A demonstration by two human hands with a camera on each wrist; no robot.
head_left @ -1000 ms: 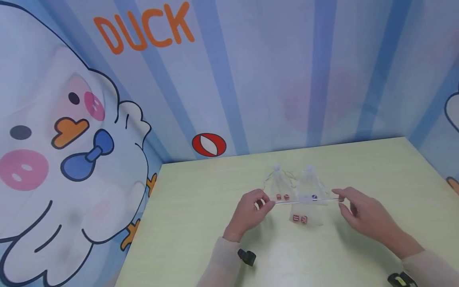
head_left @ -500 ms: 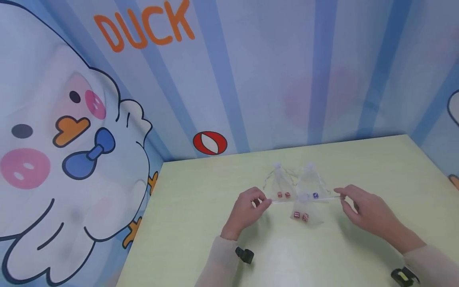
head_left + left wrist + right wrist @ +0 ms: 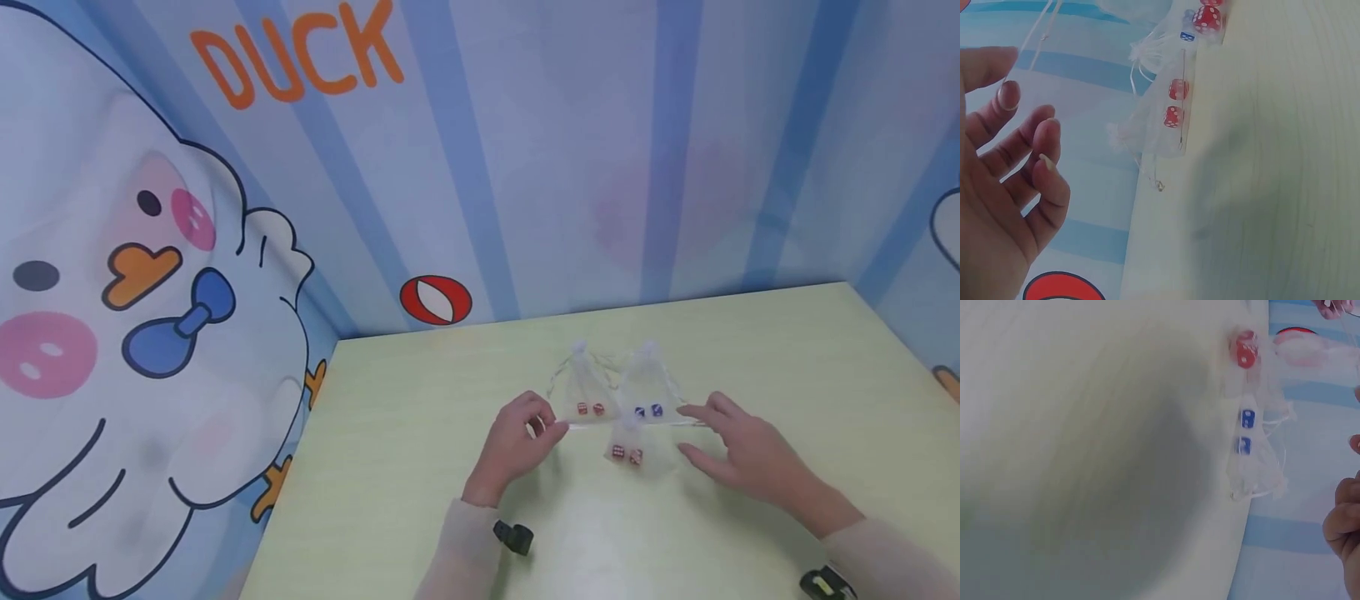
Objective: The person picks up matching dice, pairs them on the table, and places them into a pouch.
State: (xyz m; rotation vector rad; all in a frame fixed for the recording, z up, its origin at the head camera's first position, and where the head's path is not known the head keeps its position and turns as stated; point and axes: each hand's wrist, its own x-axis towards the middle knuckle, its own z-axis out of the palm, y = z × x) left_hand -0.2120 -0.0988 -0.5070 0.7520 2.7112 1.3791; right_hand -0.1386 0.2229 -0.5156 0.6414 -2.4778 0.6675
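My left hand [image 3: 517,442] pinches a thin white drawstring [image 3: 1025,44] between thumb and finger. The string runs right to the gathered neck of a sheer white organza pouch [image 3: 658,458], which has two red dice [image 3: 627,454] inside. On the pouch's other side, my right hand [image 3: 761,458] has thumb and forefinger spread apart, close to the string's right end. Behind lie two similar pouches: the left pouch [image 3: 581,383] contains red dice [image 3: 1174,117], the right pouch [image 3: 649,379] blue dice [image 3: 1245,431]. Only part of my right hand shows in the right wrist view.
The pale wooden table [image 3: 420,392] meets a blue striped backdrop [image 3: 570,167] printed with a duck. A dark strap device [image 3: 513,537] sits on the left wrist, another wrist device [image 3: 827,583] on the right.
My right thumb and forefinger have parted from their pinch on the string, and the hand has shifted slightly left. My left hand keeps its pinch. A second blue die is visible now.
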